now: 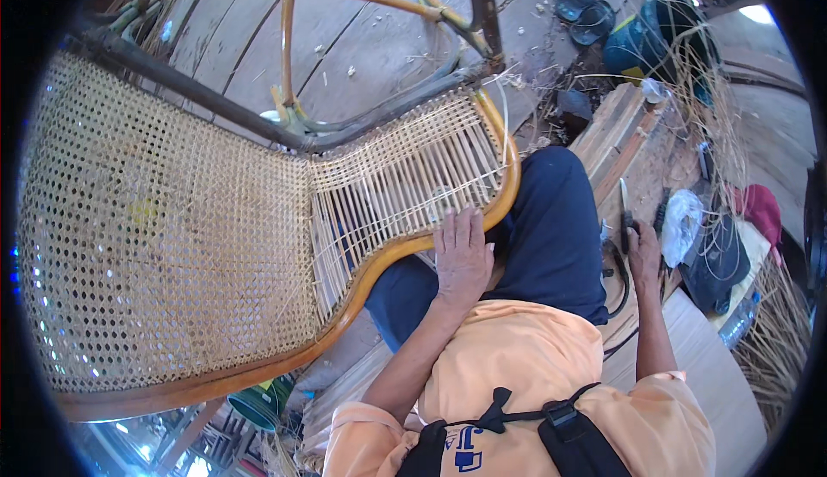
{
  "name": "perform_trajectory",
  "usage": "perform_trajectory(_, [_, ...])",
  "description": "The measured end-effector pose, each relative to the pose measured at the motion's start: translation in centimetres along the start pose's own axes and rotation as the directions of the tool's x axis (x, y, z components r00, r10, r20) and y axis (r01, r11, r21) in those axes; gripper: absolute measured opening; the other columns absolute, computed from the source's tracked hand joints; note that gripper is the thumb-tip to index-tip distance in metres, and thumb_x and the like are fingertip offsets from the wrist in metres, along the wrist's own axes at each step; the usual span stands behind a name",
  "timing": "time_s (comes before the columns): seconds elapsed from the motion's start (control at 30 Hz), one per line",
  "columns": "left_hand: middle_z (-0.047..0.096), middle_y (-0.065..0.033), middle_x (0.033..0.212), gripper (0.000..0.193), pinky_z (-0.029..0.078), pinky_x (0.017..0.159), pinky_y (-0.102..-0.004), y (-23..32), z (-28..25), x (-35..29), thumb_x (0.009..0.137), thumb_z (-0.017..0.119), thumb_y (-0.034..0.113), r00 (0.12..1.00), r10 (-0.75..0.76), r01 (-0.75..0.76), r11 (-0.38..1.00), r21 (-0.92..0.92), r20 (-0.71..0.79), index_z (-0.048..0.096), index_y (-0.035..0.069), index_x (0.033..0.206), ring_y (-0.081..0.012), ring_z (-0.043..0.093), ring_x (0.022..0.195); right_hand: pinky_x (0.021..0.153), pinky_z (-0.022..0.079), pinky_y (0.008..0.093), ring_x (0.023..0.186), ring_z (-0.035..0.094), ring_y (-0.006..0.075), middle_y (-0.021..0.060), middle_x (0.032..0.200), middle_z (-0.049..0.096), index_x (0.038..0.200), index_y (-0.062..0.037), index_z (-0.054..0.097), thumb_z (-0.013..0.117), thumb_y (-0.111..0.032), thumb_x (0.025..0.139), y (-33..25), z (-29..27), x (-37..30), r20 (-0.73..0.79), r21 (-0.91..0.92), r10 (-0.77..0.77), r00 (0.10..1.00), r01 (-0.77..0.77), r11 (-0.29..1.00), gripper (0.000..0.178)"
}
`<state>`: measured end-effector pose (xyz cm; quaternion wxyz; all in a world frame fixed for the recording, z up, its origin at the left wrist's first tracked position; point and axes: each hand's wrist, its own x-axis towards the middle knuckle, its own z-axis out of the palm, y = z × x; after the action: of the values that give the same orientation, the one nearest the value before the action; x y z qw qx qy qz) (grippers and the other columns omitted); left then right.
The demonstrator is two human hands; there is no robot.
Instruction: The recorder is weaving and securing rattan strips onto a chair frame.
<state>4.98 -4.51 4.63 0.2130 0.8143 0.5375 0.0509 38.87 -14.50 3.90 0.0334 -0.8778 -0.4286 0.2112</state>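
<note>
A rattan chair (172, 244) lies on its side across the left half of the head view. Its larger panel is densely woven cane; the smaller panel (405, 188) has parallel strands with only some cross strands woven through. My left hand (463, 257) lies flat over the chair's curved, varnished rim (376, 268), its fingers extended onto the edge of the smaller panel. Off to my right, on the boards, my right hand (644, 257) has its fingers closed at the dark handle of a knife (625, 205), whose pale blade points away from me. A loose cane strand (505, 119) hangs at the panel's far corner.
Wooden boards (616, 137) lie beyond my right knee. Around my right side are a clear plastic bag (682, 223), a red cloth (760, 217), a plastic bottle (739, 326) and bundled cane strips (775, 356). Sandals (588, 12) and a dark green bucket (668, 42) stand farther off.
</note>
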Motion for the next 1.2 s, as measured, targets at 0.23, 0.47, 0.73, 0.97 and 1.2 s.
perform_trajectory(0.23, [0.040,-0.0169,0.133,0.055,0.029,0.102,-0.0498,1.1,0.1,1.5,0.077,0.061,0.020,0.992,0.123,-0.123,0.992,-0.015,-0.007,0.045,0.000,0.126,-0.0401,0.034,0.126,0.078,0.043,0.0427,0.089,0.054,0.0368,0.0186,0.092,0.057,0.101,-0.0035,0.058,0.050,-0.010,0.085,-2.6,-1.6,-0.4,-0.097,-0.062,-0.082,0.992,0.076,0.995,0.019])
perform_trajectory(0.47, [0.044,-0.0194,0.126,0.050,0.031,0.100,-0.0476,2.0,0.6,4.3,0.079,0.060,0.016,0.973,0.232,-0.232,0.972,0.032,0.011,0.045,0.000,0.124,-0.0380,0.039,0.119,0.065,0.045,0.0388,0.070,0.058,0.0332,0.0166,0.075,0.059,0.090,-0.0037,0.062,0.054,-0.019,0.088,-6.3,-0.5,2.1,-0.228,0.432,-0.142,0.963,0.230,0.872,0.017])
perform_trajectory(0.73, [0.042,-0.0211,0.129,0.047,0.029,0.103,-0.0489,1.7,0.5,2.3,0.077,0.058,0.009,0.982,0.177,-0.175,0.984,-0.030,0.068,0.046,0.000,0.122,-0.0409,0.037,0.122,0.058,0.044,0.0341,0.055,0.054,0.0260,0.0138,0.064,0.056,0.080,-0.0026,0.061,0.056,-0.024,0.086,-8.2,0.5,9.3,0.047,0.830,0.033,0.998,-0.057,0.554,0.023])
perform_trajectory(0.97, [0.040,-0.0205,0.129,0.046,0.028,0.103,-0.0490,1.5,0.7,2.6,0.078,0.059,0.013,0.983,0.158,-0.159,0.987,0.008,0.093,0.046,0.000,0.121,-0.0398,0.036,0.122,0.076,0.045,0.0404,0.088,0.056,0.0333,0.0156,0.097,0.058,0.092,-0.0061,0.058,0.055,-0.023,0.086,-4.7,-5.5,13.6,-0.577,0.369,0.119,0.808,0.127,0.921,0.019])
perform_trajectory(1.2, [0.041,-0.0186,0.129,0.047,0.028,0.102,-0.0495,1.8,1.4,2.6,0.077,0.059,0.013,0.986,0.152,-0.151,0.988,-0.014,0.074,0.046,0.001,0.121,-0.0379,0.036,0.122,0.076,0.044,0.0425,0.089,0.056,0.0352,0.0173,0.091,0.059,0.098,-0.0055,0.056,0.059,-0.020,0.082,2.0,-5.3,20.3,-0.478,0.323,0.227,0.849,-0.071,0.944,0.022])
